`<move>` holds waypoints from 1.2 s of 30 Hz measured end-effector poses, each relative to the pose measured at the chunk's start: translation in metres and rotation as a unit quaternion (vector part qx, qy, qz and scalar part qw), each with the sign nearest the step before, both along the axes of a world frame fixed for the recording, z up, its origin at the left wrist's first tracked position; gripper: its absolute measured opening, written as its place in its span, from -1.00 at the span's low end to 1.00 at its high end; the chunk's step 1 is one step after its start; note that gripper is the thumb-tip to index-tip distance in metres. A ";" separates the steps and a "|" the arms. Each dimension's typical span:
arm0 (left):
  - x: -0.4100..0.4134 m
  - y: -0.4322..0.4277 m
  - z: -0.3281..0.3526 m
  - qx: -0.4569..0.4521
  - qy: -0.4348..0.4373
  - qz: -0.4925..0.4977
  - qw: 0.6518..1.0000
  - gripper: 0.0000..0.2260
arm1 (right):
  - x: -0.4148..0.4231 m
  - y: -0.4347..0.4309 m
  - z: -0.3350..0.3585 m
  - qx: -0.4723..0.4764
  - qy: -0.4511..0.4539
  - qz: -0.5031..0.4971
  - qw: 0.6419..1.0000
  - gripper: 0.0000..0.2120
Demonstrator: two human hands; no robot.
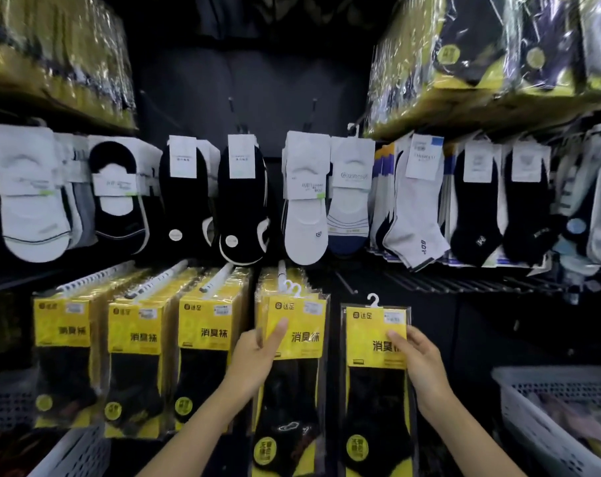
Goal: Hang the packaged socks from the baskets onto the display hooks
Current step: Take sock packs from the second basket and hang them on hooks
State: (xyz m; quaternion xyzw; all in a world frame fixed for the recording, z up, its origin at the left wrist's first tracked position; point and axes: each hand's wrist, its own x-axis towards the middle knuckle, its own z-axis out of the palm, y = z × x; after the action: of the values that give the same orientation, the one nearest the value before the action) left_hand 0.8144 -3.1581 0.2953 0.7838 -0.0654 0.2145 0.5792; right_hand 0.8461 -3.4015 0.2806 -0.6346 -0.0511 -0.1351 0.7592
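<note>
My right hand [420,363] grips a yellow-and-black sock package [374,383] by its right edge; its white plastic hook sticks up at the top, free of any display hook. My left hand [257,352] pinches the front sock package [297,325] of a stack that hangs on a white display hook [282,270]. To the right of that stack a bare dark display hook [345,282] juts out from the wall. Three more rows of the same yellow packages [206,325] hang to the left.
A row of white, black and grey socks [306,197] hangs above. Wrapped bundles sit on the upper shelves at both sides. A white plastic basket [547,425] stands at lower right, and another basket [75,452] is at lower left.
</note>
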 end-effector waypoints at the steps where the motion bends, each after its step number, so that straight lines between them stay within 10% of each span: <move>1: 0.002 0.002 0.001 -0.010 -0.004 0.007 1.000 -0.52 | 0.006 -0.004 0.002 0.000 0.001 -0.009 1.000 -0.89; 10: 0.013 0.014 0.005 -0.023 -0.030 0.052 0.998 -0.54 | 0.055 0.014 0.019 -0.095 -0.008 0.031 0.995 -0.90; 23: 0.012 0.015 0.001 -0.066 -0.012 0.058 0.996 -0.55 | 0.074 0.020 -0.025 0.018 0.136 -0.142 0.980 -0.72; 36: 0.021 -0.033 -0.018 -0.131 -0.006 -0.011 0.991 -0.60 | 0.014 0.054 0.000 -0.003 -0.007 0.099 0.995 -0.75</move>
State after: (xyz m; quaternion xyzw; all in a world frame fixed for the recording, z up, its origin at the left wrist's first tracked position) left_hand 0.8358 -3.1909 0.2770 0.6989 -0.0493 0.2196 0.6789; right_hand 0.8598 -3.3479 0.2804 -0.6278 -0.1193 -0.0636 0.7665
